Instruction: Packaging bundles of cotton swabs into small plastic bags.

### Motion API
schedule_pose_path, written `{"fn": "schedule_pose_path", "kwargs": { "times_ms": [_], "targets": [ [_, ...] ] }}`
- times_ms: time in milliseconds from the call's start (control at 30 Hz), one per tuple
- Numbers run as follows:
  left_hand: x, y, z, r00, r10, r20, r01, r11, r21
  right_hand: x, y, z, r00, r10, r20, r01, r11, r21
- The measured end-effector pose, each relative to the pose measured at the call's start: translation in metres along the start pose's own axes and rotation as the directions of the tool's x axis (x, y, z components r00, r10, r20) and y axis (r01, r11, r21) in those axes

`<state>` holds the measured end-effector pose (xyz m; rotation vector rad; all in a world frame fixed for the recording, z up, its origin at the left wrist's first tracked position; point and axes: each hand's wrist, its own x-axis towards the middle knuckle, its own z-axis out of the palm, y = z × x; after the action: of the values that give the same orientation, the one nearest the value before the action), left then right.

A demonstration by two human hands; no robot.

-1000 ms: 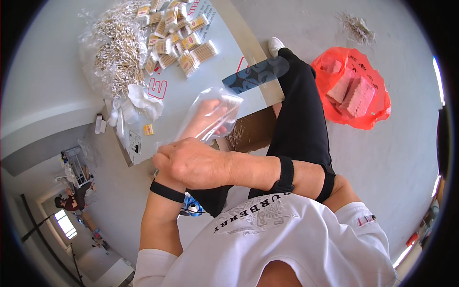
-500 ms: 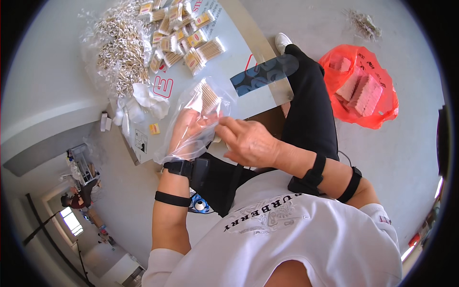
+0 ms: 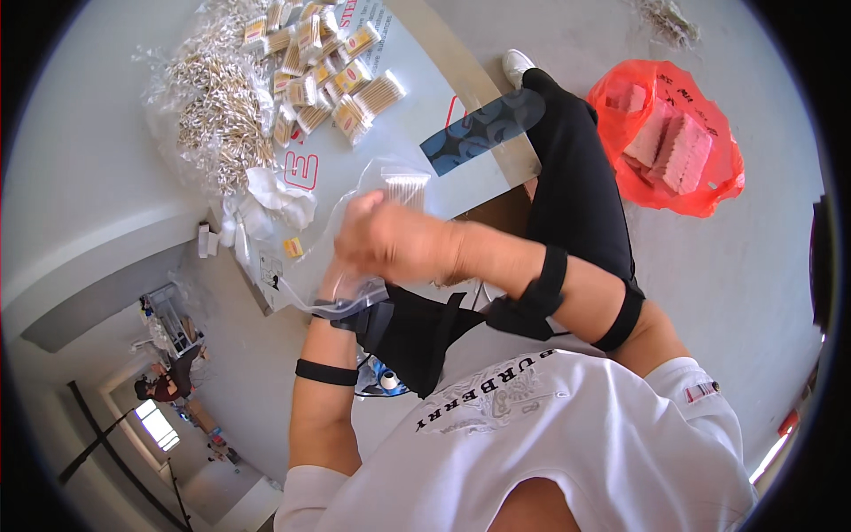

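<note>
Right hand [image 3: 401,244]: blurred, crossing over the left; grip unclear.
Left hand [image 3: 344,277]: mostly hidden beneath it, finger pose unclear.
Right forearm [image 3: 507,257]: angled inward across the body.
Left forearm [image 3: 324,410]: stretched almost straight ahead.

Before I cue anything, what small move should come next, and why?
I'd suggest the right hand pinch the transparent plastic bag so the left hand can slip out: the bag's open edge lies at its wrist, and the bundle of white-tipped cotton swabs sits toward the bag's far end.
</note>
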<state>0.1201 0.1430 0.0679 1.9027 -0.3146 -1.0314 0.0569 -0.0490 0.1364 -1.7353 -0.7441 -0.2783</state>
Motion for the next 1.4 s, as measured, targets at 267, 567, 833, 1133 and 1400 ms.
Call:
{"fn": "schedule_pose_path", "kwargs": {
  "times_ms": [267, 567, 833, 1133, 1400],
  "targets": [
    [0.010, 0.055, 0.017, 0.984, -0.162, -0.075, 0.157, 0.985, -0.078, 0.040, 0.111, -0.032, 0.985, 0.123, 0.121, -0.113, 0.990, -0.085],
    [0.003, 0.071, 0.029, 0.993, -0.105, 0.045, 0.093, 0.970, 0.226, 0.064, 0.102, -0.027, 0.956, 0.155, 0.248, -0.162, 0.987, 0.009],
    [0.017, 0.071, 0.026, 0.987, -0.150, -0.058, 0.142, 0.982, -0.126, 0.039, 0.089, -0.011, 0.823, 0.158, -0.546, -0.201, 0.979, -0.018],
    [0.027, 0.074, 0.034, 0.969, -0.237, -0.070, 0.176, 0.860, -0.480, -0.079, 0.023, 0.006, 0.125, 0.838, 0.531, -0.625, -0.349, 0.699],
    [0.021, 0.063, 0.029, 0.989, -0.082, -0.125, 0.029, 0.925, -0.379, -0.062, 0.030, 0.032, 0.356, 0.905, 0.233, -0.389, -0.082, 0.917]
  ]
}}
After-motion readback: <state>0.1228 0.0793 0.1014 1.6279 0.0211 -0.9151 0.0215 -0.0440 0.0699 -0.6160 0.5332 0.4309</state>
